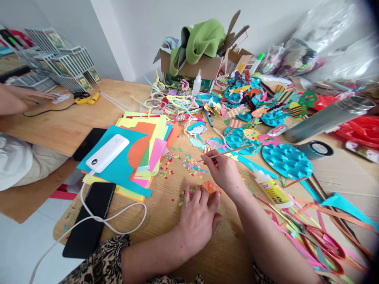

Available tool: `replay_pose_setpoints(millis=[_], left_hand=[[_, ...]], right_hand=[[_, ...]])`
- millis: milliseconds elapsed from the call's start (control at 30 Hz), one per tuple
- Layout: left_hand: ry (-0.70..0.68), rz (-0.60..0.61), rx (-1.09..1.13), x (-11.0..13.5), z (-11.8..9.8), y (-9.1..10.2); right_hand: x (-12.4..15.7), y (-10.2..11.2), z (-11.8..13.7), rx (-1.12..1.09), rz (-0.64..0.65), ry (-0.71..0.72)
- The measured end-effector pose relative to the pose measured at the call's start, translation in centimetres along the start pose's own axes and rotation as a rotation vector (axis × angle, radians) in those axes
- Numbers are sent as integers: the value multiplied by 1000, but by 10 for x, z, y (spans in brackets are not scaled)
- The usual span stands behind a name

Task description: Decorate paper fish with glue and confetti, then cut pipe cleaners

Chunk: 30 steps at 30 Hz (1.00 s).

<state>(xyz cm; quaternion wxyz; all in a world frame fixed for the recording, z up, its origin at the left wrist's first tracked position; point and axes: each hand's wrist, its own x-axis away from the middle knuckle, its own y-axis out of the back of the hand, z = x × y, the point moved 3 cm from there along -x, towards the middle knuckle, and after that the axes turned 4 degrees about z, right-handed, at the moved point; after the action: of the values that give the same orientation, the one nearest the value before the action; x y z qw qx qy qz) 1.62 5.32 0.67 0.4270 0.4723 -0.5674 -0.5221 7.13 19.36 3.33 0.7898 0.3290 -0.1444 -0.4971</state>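
My right hand (225,173) pinches a thin wooden stick (237,150); its tip is at a scatter of tiny coloured paper bits (192,165). Below it, my left hand (197,217) lies flat with fingers stretched, fingertips on a small orange paper piece (211,187) with pink dots. Green paper dots (181,203) lie beside the left fingers. Decorated paper fish, such as a pink one (270,140), rest beyond my right hand near a textured blue paper oval (286,161). A glue bottle with a yellow label (274,191) lies right of my right wrist.
Coloured paper sheets (117,173) carry a white power bank (108,153), cabled past a black phone (90,219). Red-handled scissors (324,244) lie among paper strips at right. A steel flask (328,118) and a cardboard box (192,67) stand farther back. Another person's hand (32,96) is at left.
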Motion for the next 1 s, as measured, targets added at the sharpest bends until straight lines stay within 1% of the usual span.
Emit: replay_pose_setpoints(millis=[100, 200, 300, 500, 733, 1000], left_hand=[[-3, 2, 3, 0, 0, 0], [-5, 1, 13, 0, 0, -1], [-1, 0, 20, 0, 0, -1], [1, 6, 23, 0, 0, -2], [1, -6, 25, 0, 0, -2], [0, 8, 22, -1, 1, 0]], right_hand=[[-1, -1, 0, 3, 39, -22], [-1, -3, -1, 12, 52, -31], [-1, -3, -2, 21, 27, -18], [-2, -4, -3, 46, -40, 58], [-2, -3, 0, 82, -21, 51], [-1, -4, -1, 113, -4, 53]])
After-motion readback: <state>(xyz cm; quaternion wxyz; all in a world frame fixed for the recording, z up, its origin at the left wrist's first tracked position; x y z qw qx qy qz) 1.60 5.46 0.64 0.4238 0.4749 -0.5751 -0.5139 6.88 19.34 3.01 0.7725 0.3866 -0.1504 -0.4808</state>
